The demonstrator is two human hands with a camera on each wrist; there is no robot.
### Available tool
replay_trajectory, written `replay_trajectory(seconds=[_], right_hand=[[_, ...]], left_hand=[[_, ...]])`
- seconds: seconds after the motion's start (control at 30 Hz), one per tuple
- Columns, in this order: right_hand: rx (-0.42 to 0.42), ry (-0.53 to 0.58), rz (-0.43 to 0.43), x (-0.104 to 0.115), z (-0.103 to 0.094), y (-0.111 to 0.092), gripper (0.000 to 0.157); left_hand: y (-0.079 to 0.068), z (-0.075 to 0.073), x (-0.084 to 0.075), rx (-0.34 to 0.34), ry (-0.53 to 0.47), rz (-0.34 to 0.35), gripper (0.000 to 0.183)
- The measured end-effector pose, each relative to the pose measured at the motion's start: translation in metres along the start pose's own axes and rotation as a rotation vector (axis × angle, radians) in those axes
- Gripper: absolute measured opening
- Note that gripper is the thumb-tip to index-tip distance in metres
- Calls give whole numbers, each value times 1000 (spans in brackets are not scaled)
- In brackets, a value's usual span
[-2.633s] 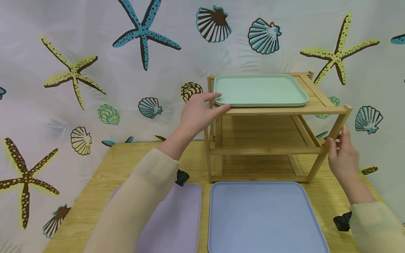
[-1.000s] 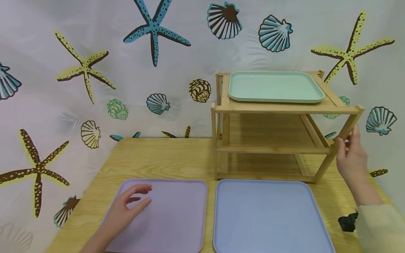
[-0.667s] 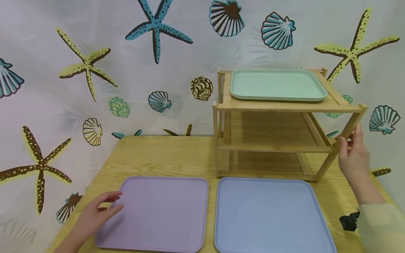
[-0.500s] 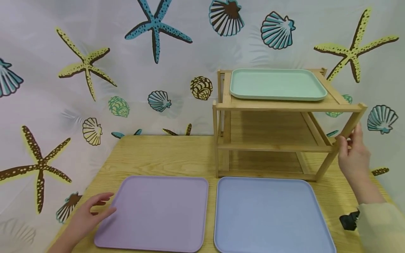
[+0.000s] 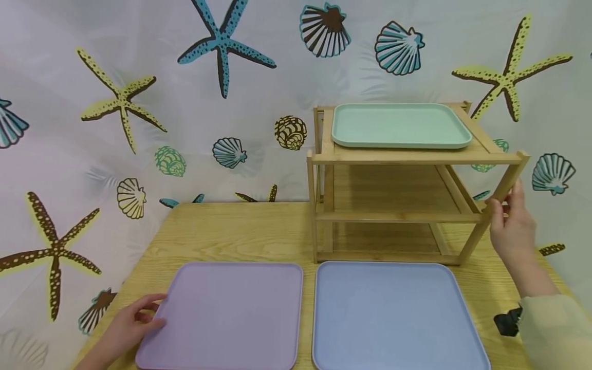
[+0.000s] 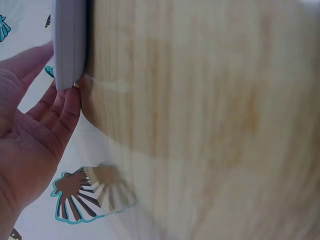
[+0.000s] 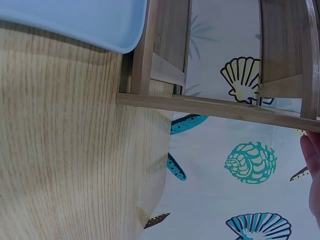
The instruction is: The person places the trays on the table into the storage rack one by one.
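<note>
On the table's left lies a flat purple tray (image 5: 226, 313). My left hand (image 5: 127, 329) pinches its left edge, thumb over the rim; in the left wrist view the fingertips of that hand (image 6: 37, 120) meet the underside of the tray's edge (image 6: 70, 45). A three-tier wooden rack (image 5: 393, 217) stands at the back right. Its slanted right front leg is held by my right hand (image 5: 513, 226), with the fingers partly hidden behind the leg. Only a sliver of the right hand (image 7: 312, 170) appears in the right wrist view, beside the rack's leg (image 7: 220, 107).
A mint-green tray (image 5: 400, 126) lies on the rack's top shelf. In front of the rack is a blue tray (image 5: 393, 313), just right of the purple one. Wood-grain tabletop (image 5: 236, 231) extends behind the trays. A sheet with sea-creature prints (image 5: 259, 77) hangs behind.
My left hand has left the mint tray on the rack's top, moved down and left, and taken hold of the purple tray's edge. The mint tray now sits further back. My right hand stays on the rack's leg.
</note>
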State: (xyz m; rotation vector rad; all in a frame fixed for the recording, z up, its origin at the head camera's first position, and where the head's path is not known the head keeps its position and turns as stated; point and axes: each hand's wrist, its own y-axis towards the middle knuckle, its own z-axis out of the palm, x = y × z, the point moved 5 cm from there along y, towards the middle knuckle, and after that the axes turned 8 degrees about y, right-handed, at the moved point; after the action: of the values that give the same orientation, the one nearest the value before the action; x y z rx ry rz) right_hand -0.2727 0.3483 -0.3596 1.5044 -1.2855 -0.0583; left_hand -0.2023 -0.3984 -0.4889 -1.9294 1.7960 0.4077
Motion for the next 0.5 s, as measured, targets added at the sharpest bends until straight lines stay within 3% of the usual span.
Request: replay_trajectory(seconds=[0.33, 0.5], right_hand=[[12, 9, -2, 1, 1, -2, 55], [4, 19, -10, 2, 0, -2, 55]], left_hand=[[3, -1, -1, -12, 32, 73, 46], [4, -5, -2, 33, -10, 98, 41]])
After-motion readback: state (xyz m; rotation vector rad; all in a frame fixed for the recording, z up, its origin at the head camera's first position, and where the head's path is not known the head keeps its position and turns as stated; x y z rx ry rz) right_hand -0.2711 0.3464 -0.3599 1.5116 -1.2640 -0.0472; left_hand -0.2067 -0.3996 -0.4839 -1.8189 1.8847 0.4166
